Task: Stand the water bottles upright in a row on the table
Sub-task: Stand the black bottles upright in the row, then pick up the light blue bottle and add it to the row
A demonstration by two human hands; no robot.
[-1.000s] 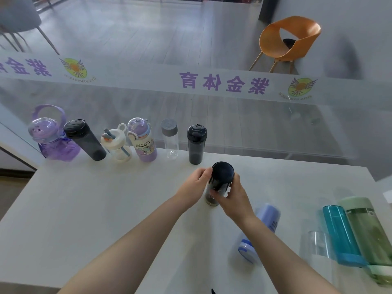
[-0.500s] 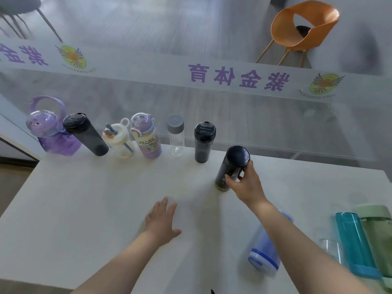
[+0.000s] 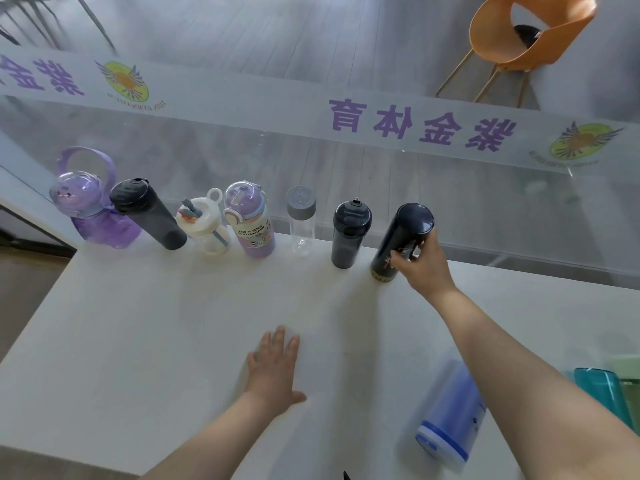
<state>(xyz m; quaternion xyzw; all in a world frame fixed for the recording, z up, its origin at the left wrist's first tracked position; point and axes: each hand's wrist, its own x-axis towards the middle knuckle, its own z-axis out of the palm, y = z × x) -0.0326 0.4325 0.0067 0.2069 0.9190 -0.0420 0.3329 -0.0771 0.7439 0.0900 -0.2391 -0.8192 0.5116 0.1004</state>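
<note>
Several bottles stand upright in a row along the far edge of the white table (image 3: 138,341): a purple jug (image 3: 90,209), a dark grey bottle (image 3: 149,216), a white straw cup (image 3: 204,223), a lilac printed bottle (image 3: 251,223), a clear bottle with a grey cap (image 3: 301,220) and a black bottle (image 3: 349,233). My right hand (image 3: 420,265) grips a dark navy bottle (image 3: 401,240) at the row's right end, its base on the table. My left hand (image 3: 273,368) lies flat and open on the table. A blue bottle (image 3: 450,414) lies on its side near me.
A teal bottle (image 3: 602,393) and a pale green one (image 3: 627,368) lie at the right edge. A glass wall with a frosted lettered band (image 3: 381,123) runs right behind the row. An orange chair (image 3: 519,39) stands beyond the glass.
My right hand has carried the dark navy bottle away from me to the row's right end, beside the black bottle. My left hand let go of it and dropped flat onto the table.
</note>
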